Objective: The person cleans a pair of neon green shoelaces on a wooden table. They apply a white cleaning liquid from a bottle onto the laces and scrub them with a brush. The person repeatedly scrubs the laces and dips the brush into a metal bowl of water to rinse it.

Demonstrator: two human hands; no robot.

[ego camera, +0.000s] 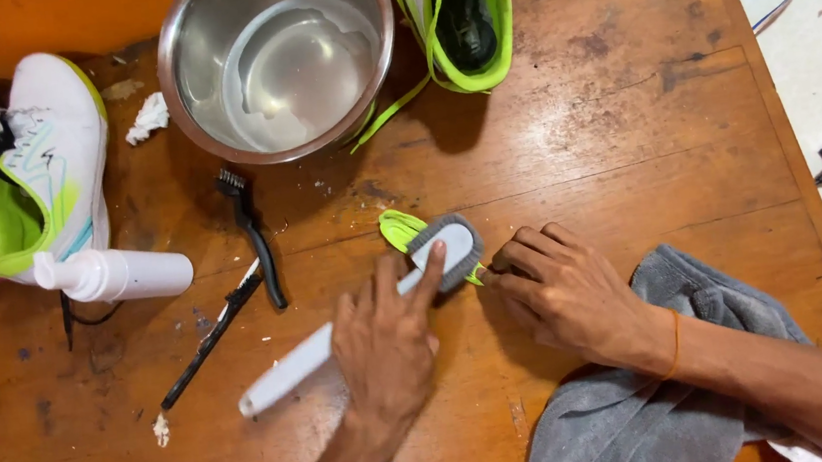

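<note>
L hand (384, 339) grips a white brush (341, 333), index finger laid along the handle to press its grey head flat onto a green insole (399, 228) lying mid-table. R hand (558, 292) is curled, fingertips down on the insole's near end, prob. pinning it so it can't slide. Grey towel (691, 375) sits under the R forearm. Steel bowl (279, 58) w/ water is at the far edge, betw. two white/green shoes (47, 155). Two black brushes (250, 231) and a white bottle (119, 274) lie left. Table (621, 120) is worn, scuffed wood; pale floor w/ cables at right.
</note>
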